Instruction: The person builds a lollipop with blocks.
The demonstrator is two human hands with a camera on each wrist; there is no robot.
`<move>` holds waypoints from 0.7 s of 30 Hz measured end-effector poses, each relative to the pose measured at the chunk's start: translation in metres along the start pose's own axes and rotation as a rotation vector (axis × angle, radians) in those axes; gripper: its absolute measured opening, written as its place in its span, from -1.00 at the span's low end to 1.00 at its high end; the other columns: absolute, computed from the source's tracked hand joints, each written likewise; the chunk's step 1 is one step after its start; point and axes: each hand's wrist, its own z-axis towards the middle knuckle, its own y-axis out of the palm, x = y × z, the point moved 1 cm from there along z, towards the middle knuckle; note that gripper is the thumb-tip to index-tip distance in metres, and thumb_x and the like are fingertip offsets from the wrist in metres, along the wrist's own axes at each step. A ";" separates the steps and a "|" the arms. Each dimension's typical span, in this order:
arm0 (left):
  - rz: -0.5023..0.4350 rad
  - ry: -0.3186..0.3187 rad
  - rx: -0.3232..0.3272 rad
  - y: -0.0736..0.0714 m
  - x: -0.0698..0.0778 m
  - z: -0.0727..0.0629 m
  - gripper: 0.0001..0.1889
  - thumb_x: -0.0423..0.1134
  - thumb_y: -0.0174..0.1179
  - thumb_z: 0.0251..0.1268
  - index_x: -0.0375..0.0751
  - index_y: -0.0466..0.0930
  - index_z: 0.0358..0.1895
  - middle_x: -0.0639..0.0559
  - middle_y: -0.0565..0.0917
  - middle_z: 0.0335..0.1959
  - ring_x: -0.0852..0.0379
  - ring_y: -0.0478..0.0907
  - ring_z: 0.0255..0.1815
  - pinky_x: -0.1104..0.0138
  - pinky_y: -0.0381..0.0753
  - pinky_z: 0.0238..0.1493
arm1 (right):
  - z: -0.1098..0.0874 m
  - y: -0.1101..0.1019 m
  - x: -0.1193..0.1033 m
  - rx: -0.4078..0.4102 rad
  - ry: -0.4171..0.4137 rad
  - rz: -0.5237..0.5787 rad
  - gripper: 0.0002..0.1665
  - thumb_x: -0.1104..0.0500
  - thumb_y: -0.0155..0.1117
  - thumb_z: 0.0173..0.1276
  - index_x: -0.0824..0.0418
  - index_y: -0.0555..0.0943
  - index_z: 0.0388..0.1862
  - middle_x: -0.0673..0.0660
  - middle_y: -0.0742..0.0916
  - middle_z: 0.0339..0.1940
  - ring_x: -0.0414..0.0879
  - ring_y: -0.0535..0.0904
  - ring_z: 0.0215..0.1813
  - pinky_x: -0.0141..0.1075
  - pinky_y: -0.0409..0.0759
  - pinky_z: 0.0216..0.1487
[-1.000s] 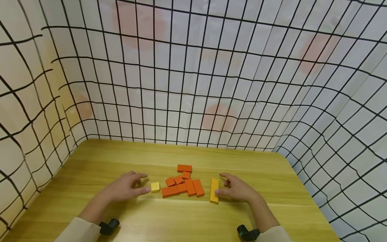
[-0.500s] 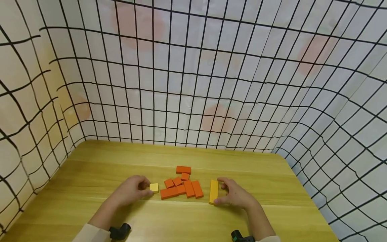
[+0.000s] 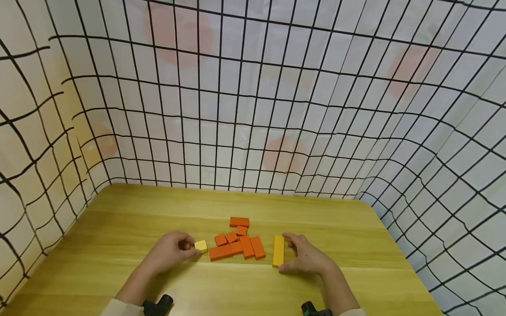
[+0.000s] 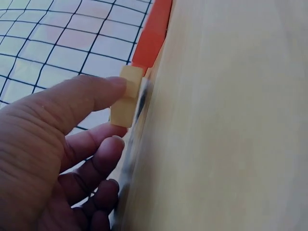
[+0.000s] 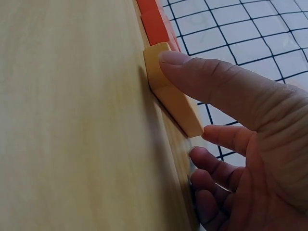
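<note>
In the head view my left hand (image 3: 170, 252) pinches a small yellow block (image 3: 200, 246) between thumb and index finger. Its thumb lies against the block (image 4: 124, 106) in the left wrist view, the other fingers loosely bent below. My right hand (image 3: 309, 256) holds a long yellow-orange block (image 3: 278, 250) by its two ends. In the right wrist view the thumb presses one end of that block (image 5: 175, 103) and the index fingertip meets the other end. Between the hands lie several orange-red blocks, among them a long one (image 3: 221, 252) and an upright-lying pair (image 3: 247, 246).
The blocks lie on a wooden table (image 3: 237, 289). At the far side of the cluster is an orange-red block (image 3: 239, 221). A white sheet with a black grid (image 3: 245, 109) rises behind and beside the table. A black wrist mount (image 3: 158, 305) sits at the left sleeve.
The left hand has moved right and closed on the small yellow block, which is now slightly turned. The right thumb has slid to the near end of the long block.
</note>
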 end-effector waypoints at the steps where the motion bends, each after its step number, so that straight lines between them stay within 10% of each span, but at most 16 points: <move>1: -0.014 -0.001 -0.002 0.000 0.000 -0.001 -0.72 -0.04 0.52 0.14 -0.10 0.71 -0.22 0.10 0.59 -0.37 0.16 0.45 -0.30 0.33 0.46 -0.25 | 0.000 0.001 0.000 0.002 -0.002 -0.002 0.24 -0.08 0.71 0.02 0.13 0.24 0.60 0.23 0.49 0.27 0.10 0.45 0.31 0.18 0.43 0.34; 21: -0.064 0.079 0.009 -0.001 0.012 -0.011 -0.69 -0.09 0.51 0.15 -0.18 0.74 -0.13 0.09 0.66 -0.30 0.20 0.54 -0.25 0.41 0.58 -0.22 | 0.002 0.008 -0.001 0.047 0.022 -0.033 0.25 -0.12 0.74 -0.05 0.14 0.29 0.57 0.18 0.50 0.21 0.06 0.46 0.26 0.14 0.47 0.30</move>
